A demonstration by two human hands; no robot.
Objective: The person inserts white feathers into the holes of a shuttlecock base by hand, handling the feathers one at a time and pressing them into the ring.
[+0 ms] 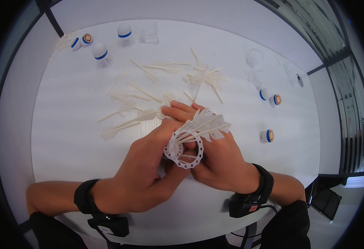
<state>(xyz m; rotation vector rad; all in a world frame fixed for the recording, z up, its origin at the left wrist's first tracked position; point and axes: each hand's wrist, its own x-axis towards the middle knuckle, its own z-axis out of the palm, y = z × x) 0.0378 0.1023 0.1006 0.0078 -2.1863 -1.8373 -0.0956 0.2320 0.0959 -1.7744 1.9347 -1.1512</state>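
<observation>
A white plastic shuttlecock frame (184, 166), with a ring full of small holes, sits between my two hands above the near middle of the table. Several white feathers (209, 126) stick out of it toward the upper right. My left hand (146, 159) is closed around the frame's left side, thumb underneath. On its other side my right hand (223, 159) grips the frame, its thumb close to the lower rim. The right hand's other fingers reach past the frame toward the loose feathers; part of their grip is hidden. Beyond my hands, loose feathers (128, 122) lie scattered.
A denser feather pile (205, 77) lies farther back. White shuttlecock heads with blue bands, such as one head (267, 135), stand at the right; another head (124, 30) is at the back left. Clear plastic pieces (254, 58) lie at the back right. Walls border the white table (74, 137).
</observation>
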